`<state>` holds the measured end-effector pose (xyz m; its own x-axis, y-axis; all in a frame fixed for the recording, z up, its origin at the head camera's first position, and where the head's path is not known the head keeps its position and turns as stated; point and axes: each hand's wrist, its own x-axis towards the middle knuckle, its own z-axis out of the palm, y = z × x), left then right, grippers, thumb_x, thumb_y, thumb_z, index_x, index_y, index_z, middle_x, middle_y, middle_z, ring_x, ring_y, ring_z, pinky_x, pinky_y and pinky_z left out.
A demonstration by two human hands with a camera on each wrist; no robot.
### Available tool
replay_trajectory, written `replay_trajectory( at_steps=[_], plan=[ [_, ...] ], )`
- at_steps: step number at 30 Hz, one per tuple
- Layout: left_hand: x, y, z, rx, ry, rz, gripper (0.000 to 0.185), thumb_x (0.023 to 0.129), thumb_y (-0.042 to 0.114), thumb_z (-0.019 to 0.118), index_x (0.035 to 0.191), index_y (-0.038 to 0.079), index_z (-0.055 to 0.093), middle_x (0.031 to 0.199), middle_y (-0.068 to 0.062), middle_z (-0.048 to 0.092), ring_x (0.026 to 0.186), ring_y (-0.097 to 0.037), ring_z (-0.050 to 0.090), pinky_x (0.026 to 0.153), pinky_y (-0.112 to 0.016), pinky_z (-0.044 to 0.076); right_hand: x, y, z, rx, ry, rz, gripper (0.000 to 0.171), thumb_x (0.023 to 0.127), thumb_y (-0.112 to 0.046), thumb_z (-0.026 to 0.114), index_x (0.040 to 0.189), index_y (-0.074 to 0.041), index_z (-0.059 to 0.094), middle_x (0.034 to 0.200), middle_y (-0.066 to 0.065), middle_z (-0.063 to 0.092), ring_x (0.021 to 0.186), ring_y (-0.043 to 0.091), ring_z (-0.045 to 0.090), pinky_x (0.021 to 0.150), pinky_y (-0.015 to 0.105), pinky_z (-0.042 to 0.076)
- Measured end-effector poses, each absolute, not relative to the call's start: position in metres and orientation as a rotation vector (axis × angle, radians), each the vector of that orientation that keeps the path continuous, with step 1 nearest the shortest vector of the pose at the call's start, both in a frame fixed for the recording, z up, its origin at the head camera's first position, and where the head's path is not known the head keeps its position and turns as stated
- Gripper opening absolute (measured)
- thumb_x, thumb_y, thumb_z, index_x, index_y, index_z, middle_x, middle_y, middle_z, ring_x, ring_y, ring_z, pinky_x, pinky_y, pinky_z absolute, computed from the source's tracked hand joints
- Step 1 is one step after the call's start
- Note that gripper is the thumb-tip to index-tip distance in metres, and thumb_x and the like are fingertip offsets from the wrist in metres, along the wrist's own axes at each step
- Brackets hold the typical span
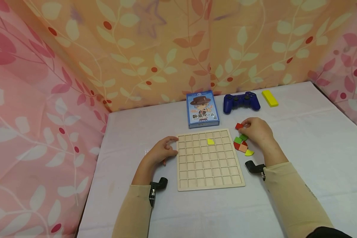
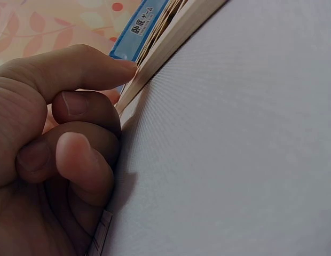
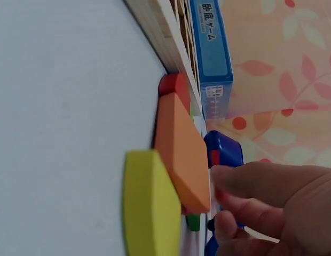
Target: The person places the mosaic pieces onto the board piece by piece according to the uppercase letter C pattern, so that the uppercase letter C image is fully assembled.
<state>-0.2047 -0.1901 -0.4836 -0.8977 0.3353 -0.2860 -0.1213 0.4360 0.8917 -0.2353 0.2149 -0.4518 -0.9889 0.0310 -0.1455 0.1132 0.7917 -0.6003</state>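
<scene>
A pale wooden grid board [image 1: 196, 187] lies on the table with a yellow quarter-circle piece [image 1: 211, 141] in one cell of an upper row. My left hand [image 1: 160, 150] touches the board's left edge with the index finger and thumb; the left wrist view shows its other fingers bent. Between thumb and fingers, my right hand [image 1: 258, 131] pinches a small red piece [image 1: 239, 126] beside the board's upper right corner. Just below that hand sits a loose pile with green pieces [image 1: 238, 140], red ones, an orange piece [image 3: 179, 152] and another yellow piece [image 3: 149, 205].
Behind the board stands a blue game box [image 1: 203, 110]. A blue game controller [image 1: 241, 101] and a yellow block [image 1: 269, 98] lie to its right. A gridded paper [image 1: 146, 152] is partly hidden by the left hand. Floral curtains [image 1: 154, 53] surround the white table [image 1: 113, 185].
</scene>
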Motion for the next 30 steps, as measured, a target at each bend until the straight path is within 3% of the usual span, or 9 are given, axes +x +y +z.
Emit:
replay_trajectory(
  at_steps=[8,13,20,23,30],
  plan=[
    [-0.205,-0.191,-0.485,0.174,2.269,1.463,0.061,0.089,0.010,0.078,0.145,0.018,0.053,0.063,-0.001,0.051,0.037,-0.014,0.040,0.038,-0.029,0.041,-0.229,0.207,-0.429,0.116,2.882,-1.040,0.037,0.096,-0.025,0.070,0.125,-0.002,0.066,0.123,0.023,0.062,0.110,0.042,0.052,0.095,0.057,0.042],
    [-0.205,-0.191,-0.484,0.179,2.261,1.467,0.062,0.089,0.009,0.077,0.145,0.018,0.053,0.062,-0.001,0.050,0.037,-0.014,0.040,0.038,-0.029,0.041,-0.224,0.201,-0.412,0.082,2.900,-1.082,0.038,0.097,-0.025,0.068,0.128,-0.004,0.066,0.125,0.020,0.064,0.115,0.042,0.052,0.097,0.057,0.042],
    [-0.205,-0.191,-0.485,0.194,2.260,1.459,0.062,0.090,0.008,0.076,0.146,0.016,0.052,0.062,-0.001,0.050,0.038,-0.014,0.040,0.039,-0.028,0.041,-0.211,0.188,-0.393,0.002,2.963,-1.150,0.039,0.097,-0.025,0.069,0.130,-0.005,0.067,0.121,0.018,0.068,0.086,0.032,0.057,0.071,0.042,0.046],
    [-0.204,-0.191,-0.484,0.188,2.262,1.454,0.062,0.090,0.008,0.076,0.145,0.016,0.052,0.062,-0.001,0.051,0.037,-0.014,0.041,0.039,-0.029,0.041,-0.205,0.182,-0.386,-0.034,2.981,-1.190,0.039,0.097,-0.024,0.069,0.131,-0.004,0.067,0.118,0.017,0.069,0.083,0.028,0.055,0.061,0.036,0.045],
    [-0.204,-0.190,-0.483,0.176,2.261,1.456,0.062,0.089,0.008,0.077,0.145,0.016,0.052,0.062,-0.001,0.051,0.037,-0.014,0.041,0.038,-0.028,0.041,-0.192,0.167,-0.374,-0.120,2.983,-1.302,0.037,0.097,-0.019,0.070,0.131,-0.005,0.068,0.116,0.012,0.069,0.080,0.026,0.052,0.055,0.031,0.041]
  ],
)
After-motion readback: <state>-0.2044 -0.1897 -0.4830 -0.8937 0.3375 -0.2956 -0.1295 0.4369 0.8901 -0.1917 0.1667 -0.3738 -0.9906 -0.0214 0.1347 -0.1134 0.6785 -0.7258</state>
